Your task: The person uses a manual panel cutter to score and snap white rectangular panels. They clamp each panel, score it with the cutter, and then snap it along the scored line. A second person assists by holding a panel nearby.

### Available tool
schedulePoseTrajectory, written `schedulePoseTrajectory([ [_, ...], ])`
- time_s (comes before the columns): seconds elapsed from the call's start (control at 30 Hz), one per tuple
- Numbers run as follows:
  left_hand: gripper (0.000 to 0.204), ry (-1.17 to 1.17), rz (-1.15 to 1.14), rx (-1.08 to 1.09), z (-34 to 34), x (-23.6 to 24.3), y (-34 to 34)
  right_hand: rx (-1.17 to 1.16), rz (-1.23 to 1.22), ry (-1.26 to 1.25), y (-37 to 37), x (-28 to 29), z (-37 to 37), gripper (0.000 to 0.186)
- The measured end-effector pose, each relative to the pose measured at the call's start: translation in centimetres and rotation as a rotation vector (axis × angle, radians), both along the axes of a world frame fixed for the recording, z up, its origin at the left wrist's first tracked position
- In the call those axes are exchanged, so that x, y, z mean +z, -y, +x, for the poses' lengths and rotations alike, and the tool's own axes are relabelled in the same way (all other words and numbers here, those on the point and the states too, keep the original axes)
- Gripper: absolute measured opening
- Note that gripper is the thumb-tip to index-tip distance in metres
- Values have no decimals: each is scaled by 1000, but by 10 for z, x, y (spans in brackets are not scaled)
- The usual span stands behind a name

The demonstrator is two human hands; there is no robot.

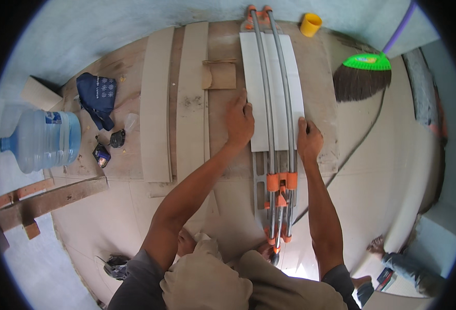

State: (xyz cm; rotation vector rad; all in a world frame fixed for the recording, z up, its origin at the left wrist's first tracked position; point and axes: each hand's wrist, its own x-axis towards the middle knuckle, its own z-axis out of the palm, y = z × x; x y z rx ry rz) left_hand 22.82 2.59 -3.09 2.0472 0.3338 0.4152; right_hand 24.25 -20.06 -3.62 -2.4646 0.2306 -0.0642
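A white rectangular tile (254,77) lies lengthwise on a manual tile cutter (273,182), under its two long steel rails. My left hand (241,121) grips the tile's left edge, fingers pointing away from me along it. Lower down on the opposite edge, my right hand (309,142) has its fingers closed round the tile's side. The cutter's orange carriage sits at the near end of the rails, just short of the tile. Its lower handle reaches down between my legs, partly hidden by my trousers.
Long beige strips (157,103) and a brown paper envelope (220,76) lie left of the cutter. Farther left are a blue bag (98,98), a water jug (47,139) and a wooden beam (52,199). A yellow cup (311,25), broom (364,77) and another person's leg (411,271) are at right.
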Motion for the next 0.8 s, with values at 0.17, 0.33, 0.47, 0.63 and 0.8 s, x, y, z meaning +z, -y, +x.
schedulePoseTrajectory([
  [0.17,51,83,-81,-2,29,0,-7,6,21,6,1,4,0,54],
  [0.33,52,77,-79,-3,77,-4,-23,7,51,38,-5,3,-2,53],
  [0.47,53,49,-104,26,85,-13,-17,-22,94,4,-5,4,-4,53],
  [0.63,54,39,-109,40,88,-18,-12,8,108,3,3,-1,0,53],
  [0.8,51,54,-223,29,90,-10,-15,-1,46,28,2,-1,0,52],
])
